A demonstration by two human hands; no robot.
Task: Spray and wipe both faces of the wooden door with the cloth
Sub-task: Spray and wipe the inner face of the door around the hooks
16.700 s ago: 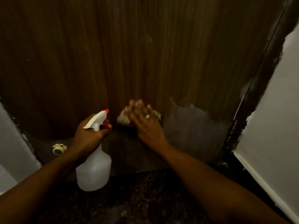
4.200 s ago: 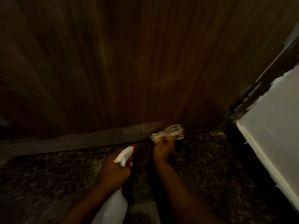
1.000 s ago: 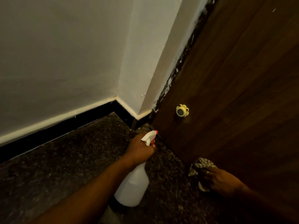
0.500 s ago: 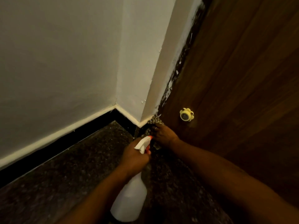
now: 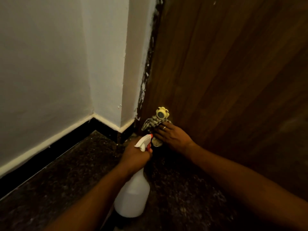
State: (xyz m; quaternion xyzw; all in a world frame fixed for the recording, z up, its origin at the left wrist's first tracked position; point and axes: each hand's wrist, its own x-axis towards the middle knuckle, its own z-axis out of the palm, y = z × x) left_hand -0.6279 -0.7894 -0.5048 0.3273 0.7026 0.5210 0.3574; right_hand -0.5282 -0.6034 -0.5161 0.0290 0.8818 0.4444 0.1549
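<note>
clear: door [image 5: 233, 80] rightward | blocked: yellow stopper [image 5: 162, 113] above right hand [image 5: 173, 135], wall corner [image 5: 130, 80] left

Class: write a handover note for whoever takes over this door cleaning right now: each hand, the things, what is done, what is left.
Left hand grips the spray bottle by its neck, nozzle toward the wooden door.
Right hand presses the cloth on it just under the yellow stopper, low by the wall corner.
Done: wiping is at this low corner; the rest cannot be judged.
Left: wipe around the stopper; the other face is out of view.
</note>
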